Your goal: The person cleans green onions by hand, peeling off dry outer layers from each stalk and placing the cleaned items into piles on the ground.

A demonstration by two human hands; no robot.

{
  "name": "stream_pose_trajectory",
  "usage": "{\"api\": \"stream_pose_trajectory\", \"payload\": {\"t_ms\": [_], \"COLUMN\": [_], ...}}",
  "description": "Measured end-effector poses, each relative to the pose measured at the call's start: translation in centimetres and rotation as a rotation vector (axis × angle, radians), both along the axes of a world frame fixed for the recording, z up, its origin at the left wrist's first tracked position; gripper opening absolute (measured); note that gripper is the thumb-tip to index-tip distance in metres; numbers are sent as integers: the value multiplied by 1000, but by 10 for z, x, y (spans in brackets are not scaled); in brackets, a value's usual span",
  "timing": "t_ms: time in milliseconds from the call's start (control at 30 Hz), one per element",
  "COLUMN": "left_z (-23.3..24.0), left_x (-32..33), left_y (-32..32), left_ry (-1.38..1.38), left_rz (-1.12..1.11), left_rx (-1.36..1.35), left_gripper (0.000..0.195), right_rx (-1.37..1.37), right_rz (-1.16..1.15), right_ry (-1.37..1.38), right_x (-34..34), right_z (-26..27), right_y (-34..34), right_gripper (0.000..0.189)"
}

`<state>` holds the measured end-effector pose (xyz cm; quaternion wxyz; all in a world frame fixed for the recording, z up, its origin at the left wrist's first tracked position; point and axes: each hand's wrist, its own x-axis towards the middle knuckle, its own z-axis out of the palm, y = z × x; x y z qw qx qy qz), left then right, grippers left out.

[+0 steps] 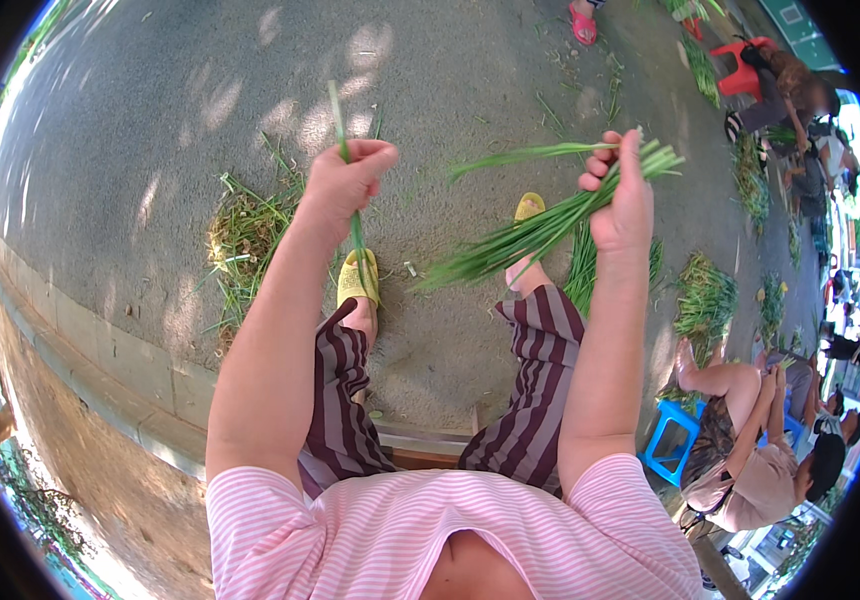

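Between the thumb and fingers of my left hand is a thin green stalk with a pale end, pointing away from me. My right hand grips a bundle of long green stalks, which look like garlic chives. Their pale cut ends stick out past the thumb, and the leafy tips hang toward the middle. A separate thin green strand reaches leftward from the right fingers. Below that hand, more green stalks lie on the ground by my right foot, partly hidden by the forearm.
A heap of trimmed, yellowing leaves lies left of my yellow slipper. At right, a person sits beside a blue stool near a green pile. Another sits on a red chair. A curb runs along the left.
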<state>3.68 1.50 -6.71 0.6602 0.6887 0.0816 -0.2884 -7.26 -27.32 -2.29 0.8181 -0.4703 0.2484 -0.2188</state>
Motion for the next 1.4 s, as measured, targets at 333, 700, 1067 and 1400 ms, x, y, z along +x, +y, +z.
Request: {"api": "stream_pose_trajectory", "payload": {"t_ms": [333, 700, 1067, 1400], "left_z": [10, -2, 13, 15], "left_x": [-30, -45, -42, -44], "left_y": [-33, -45, -42, -45], "left_ry": [57, -258, 32, -175], "left_rz": [-402, -484, -327, -302], "left_rx": [-68, 348, -304, -271], "left_gripper": [27, 33, 29, 23], "right_rx": [-242, -28, -117, -32], "right_rz": [365, 375, 257, 392], "right_ry": [178, 254, 268, 210], "right_x": [13, 15, 15, 15], "right_z": [-1, -14, -12, -19], "right_y": [90, 99, 83, 77], "right_gripper": [43, 34, 31, 30]}}
